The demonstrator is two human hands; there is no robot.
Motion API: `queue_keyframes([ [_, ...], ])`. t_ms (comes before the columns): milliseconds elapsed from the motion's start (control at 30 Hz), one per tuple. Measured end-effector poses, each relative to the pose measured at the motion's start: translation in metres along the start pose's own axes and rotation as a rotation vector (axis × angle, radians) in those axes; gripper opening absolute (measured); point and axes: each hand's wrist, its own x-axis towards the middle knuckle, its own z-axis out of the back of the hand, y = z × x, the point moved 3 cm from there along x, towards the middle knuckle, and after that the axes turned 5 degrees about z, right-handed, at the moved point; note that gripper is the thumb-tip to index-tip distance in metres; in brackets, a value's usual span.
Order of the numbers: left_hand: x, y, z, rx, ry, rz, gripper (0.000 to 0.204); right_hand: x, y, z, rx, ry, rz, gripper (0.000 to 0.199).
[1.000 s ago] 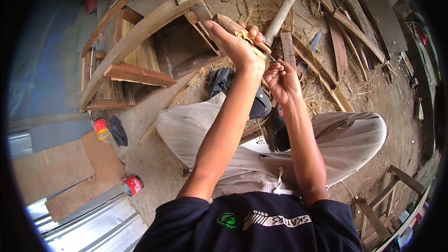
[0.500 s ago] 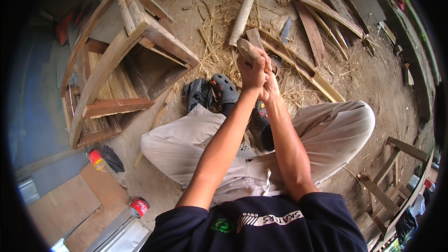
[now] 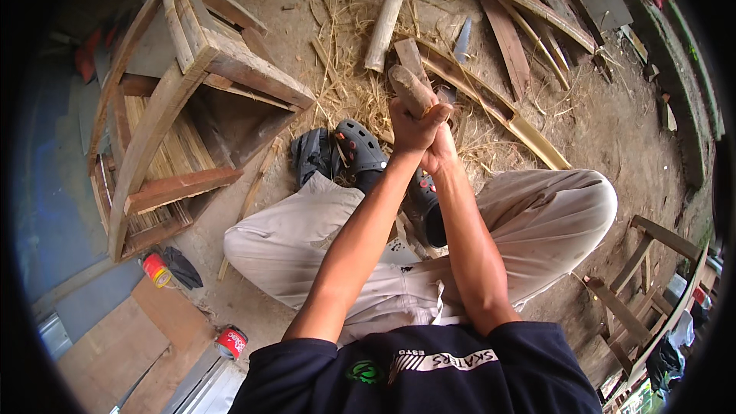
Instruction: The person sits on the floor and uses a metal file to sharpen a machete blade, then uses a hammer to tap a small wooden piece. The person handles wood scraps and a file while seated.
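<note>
Partly within the hands (image 3: 415, 129), a wooden piece (image 3: 411, 89), rounded end beyond.

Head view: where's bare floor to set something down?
Widest: dirt floor right of the right knee, between the planks and the wooden frame, small bits aside. Smaller: dirt strip between the left knee and red can. Crowded: just past the left hand and right hand, among shavings, pole and saw.

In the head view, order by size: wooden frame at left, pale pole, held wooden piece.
1. Wooden frame, by far
2. Pale pole, cut off at top
3. Held wooden piece, partly hidden
</note>
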Motion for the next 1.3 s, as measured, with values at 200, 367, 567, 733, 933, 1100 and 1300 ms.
queue_keyframes([
  [200,0.002,-0.003,-0.003,-0.070,0.046,0.072,0.061,0.006,0.002,0.011,0.029,-0.070,0.005,0.024],
  [367,0.003,-0.006,-0.007,-0.169,0.192,0.003,0.066,0.004,0.001,0.005,-0.205,-0.214,0.071,0.030],
  [567,0.009,0.002,0.003,-0.281,0.196,0.218,0.081,-0.003,-0.001,-0.020,-0.096,-0.108,0.057,0.035],
  [733,0.022,-0.030,-0.003,-0.025,0.118,0.096,0.083,0.004,0.005,-0.012,-0.057,-0.189,0.026,0.022],
  [933,0.043,-0.076,-0.011,-0.247,-0.025,0.138,0.076,0.006,0.001,-0.001,-0.067,-0.327,-0.029,0.019],
  [1100,0.050,-0.068,0.002,-0.473,-0.428,0.424,0.069,0.002,0.000,-0.009,-0.034,-0.303,0.008,0.022],
  [1300,0.043,-0.046,0.019,-0.772,-0.586,0.612,0.068,0.001,-0.002,-0.010,-0.087,-0.378,0.086,0.024],
])
